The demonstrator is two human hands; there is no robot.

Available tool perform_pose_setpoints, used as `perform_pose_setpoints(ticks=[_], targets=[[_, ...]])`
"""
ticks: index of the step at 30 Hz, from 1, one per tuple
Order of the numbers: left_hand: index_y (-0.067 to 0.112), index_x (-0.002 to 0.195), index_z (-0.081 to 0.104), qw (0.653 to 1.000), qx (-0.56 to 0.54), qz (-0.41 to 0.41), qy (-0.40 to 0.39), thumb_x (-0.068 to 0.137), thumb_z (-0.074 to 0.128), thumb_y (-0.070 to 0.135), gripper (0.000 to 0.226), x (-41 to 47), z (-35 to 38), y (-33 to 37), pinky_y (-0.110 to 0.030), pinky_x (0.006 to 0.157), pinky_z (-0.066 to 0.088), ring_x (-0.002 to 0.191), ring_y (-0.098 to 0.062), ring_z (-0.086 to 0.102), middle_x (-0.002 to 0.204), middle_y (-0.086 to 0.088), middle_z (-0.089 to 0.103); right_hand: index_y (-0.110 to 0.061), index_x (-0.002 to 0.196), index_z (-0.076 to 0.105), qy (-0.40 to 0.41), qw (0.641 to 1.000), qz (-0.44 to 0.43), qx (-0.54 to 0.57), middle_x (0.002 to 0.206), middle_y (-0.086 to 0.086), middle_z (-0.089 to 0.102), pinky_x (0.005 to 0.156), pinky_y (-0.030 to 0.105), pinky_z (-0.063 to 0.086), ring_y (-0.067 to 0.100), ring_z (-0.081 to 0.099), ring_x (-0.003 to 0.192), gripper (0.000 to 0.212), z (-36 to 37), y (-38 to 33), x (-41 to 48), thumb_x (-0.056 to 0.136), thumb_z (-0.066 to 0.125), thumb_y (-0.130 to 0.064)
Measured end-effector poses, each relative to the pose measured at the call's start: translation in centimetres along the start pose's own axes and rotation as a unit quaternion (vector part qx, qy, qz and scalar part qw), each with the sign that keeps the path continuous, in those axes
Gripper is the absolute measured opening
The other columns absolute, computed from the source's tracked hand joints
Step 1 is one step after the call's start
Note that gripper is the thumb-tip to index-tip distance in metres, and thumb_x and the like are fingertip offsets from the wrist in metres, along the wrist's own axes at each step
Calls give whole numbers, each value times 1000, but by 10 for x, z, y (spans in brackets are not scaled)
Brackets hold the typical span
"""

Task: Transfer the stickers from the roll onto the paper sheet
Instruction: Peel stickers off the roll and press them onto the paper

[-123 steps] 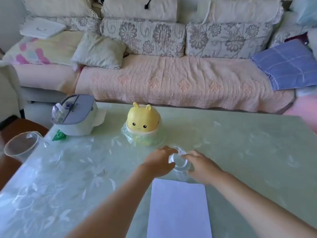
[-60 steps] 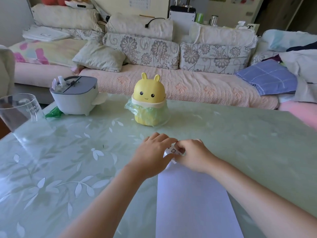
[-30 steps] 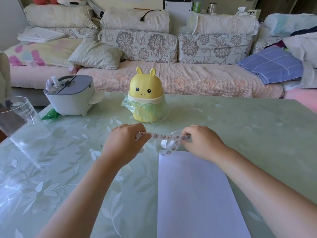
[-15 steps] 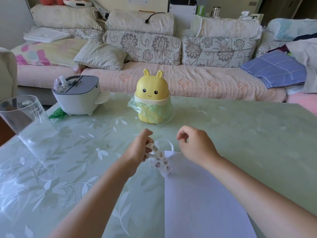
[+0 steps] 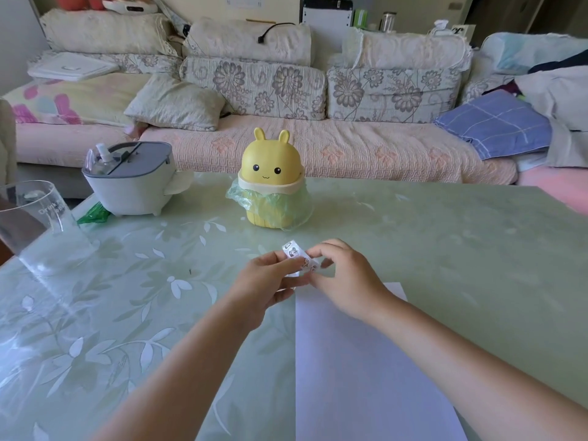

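As two hands meet just above the far edge of a white sheet on a green leaf-patterned table, a person holds up a short strip of stickers between them. The left hand pinches one end between thumb and fingers. The right hand, fingers curled, nips the other end (the strip's tiny printed pictures are too small to read). Whether the roll itself sits behind the fingers cannot be told. The only legible word is "Drink", printed on a clear cup at the table's left, partly cut off by the frame; lettering beside it is too faint to read. A yellow bunny-faced bin with a green liner stands beyond the hands. The sheet's near end runs out of frame.
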State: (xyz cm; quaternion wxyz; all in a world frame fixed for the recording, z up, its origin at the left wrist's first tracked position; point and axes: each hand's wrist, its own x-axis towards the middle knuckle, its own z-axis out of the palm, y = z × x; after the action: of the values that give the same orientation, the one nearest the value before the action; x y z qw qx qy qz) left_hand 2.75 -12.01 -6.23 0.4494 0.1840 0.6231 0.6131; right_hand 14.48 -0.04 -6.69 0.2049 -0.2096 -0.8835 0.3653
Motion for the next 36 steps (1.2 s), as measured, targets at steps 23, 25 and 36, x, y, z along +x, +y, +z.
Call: perform_pose_setpoints(ticks=[23,25,36], targets=[[29,99,66,761,597,217,129,92,55,22,14,8,-30,-2,-29,68,46,86,-17,60,94,8,69,-30,139,49,-92,979,81,-163,140,-2,48,108,39,38,18,46,130,54,0,34,6,90,66,-44],[28,104,62,753,615,191,134,92,50,18,19,8,-31,-2,-32,70,50,86,-21,60,97,3,68,-32,149,36,-137,956,98,-242,153,2,37,114,41,30,24,32,142,62,8,36,-2,94,56,-52],[19,75,46,809,546,199,83,97,44,37,28,-2,12,-9,-33,56,38,65,-25,51,67,-1,55,-53,153,11,-239,927,38,-288,166,-8,-14,124,35,-6,9,-18,151,54,-14,61,-50,103,31,-54]])
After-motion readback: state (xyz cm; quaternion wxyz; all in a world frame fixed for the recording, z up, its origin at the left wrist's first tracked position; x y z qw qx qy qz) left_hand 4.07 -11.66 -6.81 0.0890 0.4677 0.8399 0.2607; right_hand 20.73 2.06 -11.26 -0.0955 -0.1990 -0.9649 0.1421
